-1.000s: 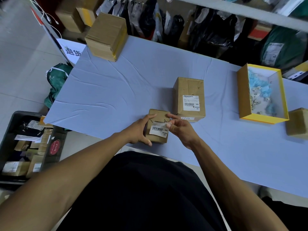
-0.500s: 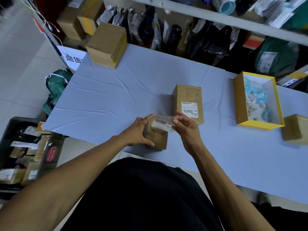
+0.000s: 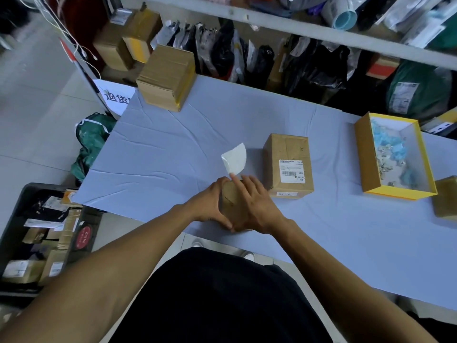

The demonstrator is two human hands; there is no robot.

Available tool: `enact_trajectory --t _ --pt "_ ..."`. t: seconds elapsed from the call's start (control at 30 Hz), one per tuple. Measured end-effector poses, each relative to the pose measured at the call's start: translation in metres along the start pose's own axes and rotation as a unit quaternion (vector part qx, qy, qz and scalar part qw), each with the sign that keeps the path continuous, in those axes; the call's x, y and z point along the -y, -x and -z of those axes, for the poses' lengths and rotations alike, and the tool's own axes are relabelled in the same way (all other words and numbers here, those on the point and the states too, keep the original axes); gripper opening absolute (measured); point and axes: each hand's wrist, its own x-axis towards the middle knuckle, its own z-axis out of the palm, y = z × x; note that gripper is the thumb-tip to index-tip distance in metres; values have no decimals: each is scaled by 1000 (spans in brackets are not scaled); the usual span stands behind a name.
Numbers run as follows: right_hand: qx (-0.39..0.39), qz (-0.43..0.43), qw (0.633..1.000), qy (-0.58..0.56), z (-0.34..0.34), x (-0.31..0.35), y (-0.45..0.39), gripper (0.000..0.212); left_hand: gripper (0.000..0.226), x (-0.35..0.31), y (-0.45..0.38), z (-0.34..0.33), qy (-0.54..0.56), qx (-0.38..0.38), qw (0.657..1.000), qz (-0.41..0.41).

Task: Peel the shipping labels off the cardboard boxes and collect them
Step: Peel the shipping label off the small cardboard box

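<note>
A small cardboard box (image 3: pixel 229 203) stands near the table's front edge between both hands. My left hand (image 3: pixel 210 205) grips its left side. My right hand (image 3: pixel 256 206) lies over its right side and holds a peeled white shipping label (image 3: pixel 235 158) at the fingertips; the label stands up above the box, blank side toward me. Just right of it lies a taller cardboard box (image 3: pixel 286 149) with a shipping label (image 3: pixel 292 170) stuck on top.
An open yellow box (image 3: pixel 364 154) with blue and pale scraps sits at the right, with a brown box (image 3: pixel 446 200) beside it. A large taped box (image 3: pixel 167 78) stands at the far left corner. On the floor to the left is a black crate (image 3: pixel 13 219) of parcels.
The label has come fully off the small box and now stands above it in my right hand. My right hand moved onto the box. The view shifted slightly.
</note>
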Motion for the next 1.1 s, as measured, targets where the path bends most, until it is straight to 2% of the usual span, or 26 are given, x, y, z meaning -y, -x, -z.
enact_trajectory --t 0.2,0.33,0.57,0.67,0.73,0.8,0.83,0.9,0.97,1.0,1.07,1.1 --pt "39 -21 999 4 0 -3 -12 146 122 6 -2 1 8 2 1000 -12" --pt "43 -28 999 6 -1 -6 -12 132 110 10 -5 -1 19 -2 1000 -12" --pt "31 -86 994 -58 19 -10 -31 105 47 3 -18 6 58 -73 996 -6" --pt "-9 -126 987 -97 16 -12 -38 91 19 -2 -24 4 72 -141 987 22" --pt "-50 -162 976 -139 12 -11 -39 84 12 -9 -25 0 60 -189 980 33" --pt "-58 -164 964 -200 8 -12 -34 91 14 -16 -22 -3 49 -198 979 30" --pt "-41 -154 956 -246 7 -14 -27 101 20 -18 -18 -4 46 -184 981 29" --pt "11 -113 941 -318 8 -18 -10 125 59 -18 -7 -5 33 -116 992 23" --pt "51 -60 958 -276 8 -24 4 134 100 -17 1 -9 -27 -52 998 2" --pt "57 -41 967 -243 7 -26 8 134 114 -15 2 -12 -64 -40 997 -8" --pt "38 -44 974 -220 5 -27 8 129 123 -14 0 -16 -80 -43 996 0" --pt "24 -60 971 -230 6 -27 5 124 119 -14 -4 -15 -64 -50 997 13"
